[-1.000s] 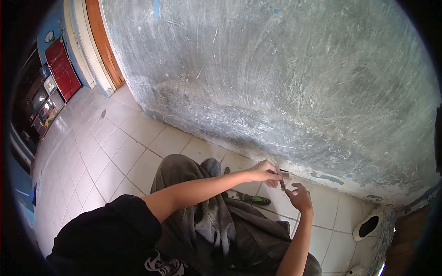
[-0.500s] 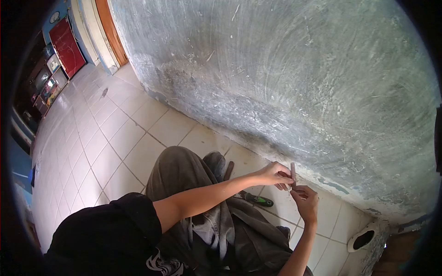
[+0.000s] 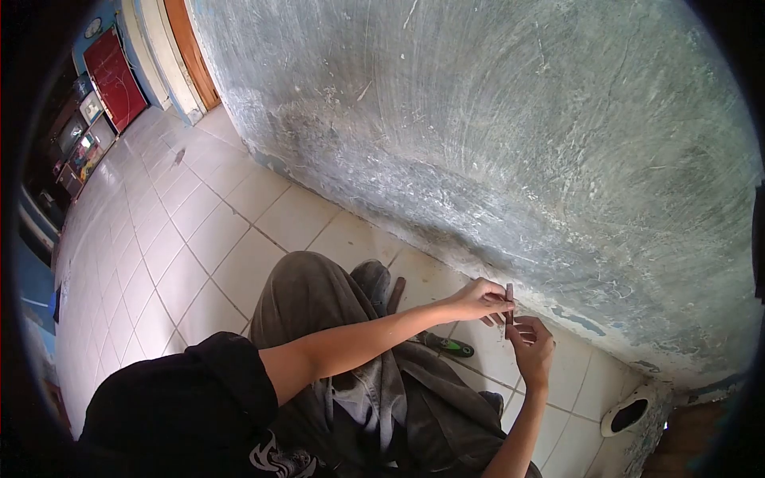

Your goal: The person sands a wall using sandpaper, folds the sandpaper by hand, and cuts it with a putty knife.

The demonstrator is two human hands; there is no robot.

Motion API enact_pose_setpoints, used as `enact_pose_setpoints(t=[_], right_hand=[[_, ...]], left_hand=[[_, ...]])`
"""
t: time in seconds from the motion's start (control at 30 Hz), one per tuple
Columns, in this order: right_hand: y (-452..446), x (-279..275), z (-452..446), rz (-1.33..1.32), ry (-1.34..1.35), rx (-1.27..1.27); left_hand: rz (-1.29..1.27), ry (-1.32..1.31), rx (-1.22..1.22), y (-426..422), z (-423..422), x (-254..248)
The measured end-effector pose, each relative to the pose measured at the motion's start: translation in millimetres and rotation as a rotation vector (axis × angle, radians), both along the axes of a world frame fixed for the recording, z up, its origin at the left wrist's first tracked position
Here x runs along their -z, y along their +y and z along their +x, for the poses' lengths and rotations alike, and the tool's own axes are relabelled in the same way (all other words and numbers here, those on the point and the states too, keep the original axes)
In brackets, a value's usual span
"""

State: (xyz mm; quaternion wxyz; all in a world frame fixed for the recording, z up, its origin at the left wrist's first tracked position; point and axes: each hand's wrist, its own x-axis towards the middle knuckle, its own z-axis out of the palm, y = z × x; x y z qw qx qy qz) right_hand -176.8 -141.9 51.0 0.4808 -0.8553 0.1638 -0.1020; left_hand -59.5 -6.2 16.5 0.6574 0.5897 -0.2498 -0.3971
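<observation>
A thin, flat brownish strip (image 3: 509, 291) stands nearly upright between my two hands, close to the foot of the wall; its exact kind does not show. The fingertips of my left hand (image 3: 480, 301) pinch it from the side near its upper part. Lower down, the thumb and fingers of my right hand (image 3: 532, 344) close around its bottom end. On the tiles below my left forearm lies a tool with a black and green handle (image 3: 451, 346), its other end hidden by my trousers. A brown stick-like piece (image 3: 396, 295) rests beside my shoe (image 3: 370, 283).
The grey, scuffed wall (image 3: 478, 135) rises right in front of me, with flaking paint along its base. White floor tiles (image 3: 219, 247) run off to the left. A white object with a dark opening (image 3: 625, 417) sits at the right corner. A red door (image 3: 116, 78) shows far left.
My left fingers have shifted slightly onto the strip, now crossing its front. My right hand has moved up a little beside it. The tools on the floor are unchanged.
</observation>
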Motion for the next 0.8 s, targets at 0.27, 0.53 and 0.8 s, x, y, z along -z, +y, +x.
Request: enact_pose_setpoints(t=[0.27,0.53,0.8], right_hand=[[-6,12,-1,-0.199,-0.091,-0.025],[8,-6,-1,-0.138,-0.081,0.027],[6,2,-2,-0.257,-0.107,-0.051]], left_hand=[[0.057,-0.175,-0.019,-5,-2,10],[0.108,-0.182,-0.069,-4,-4,6],[0.099,-0.157,-0.062,-6,-6,7]])
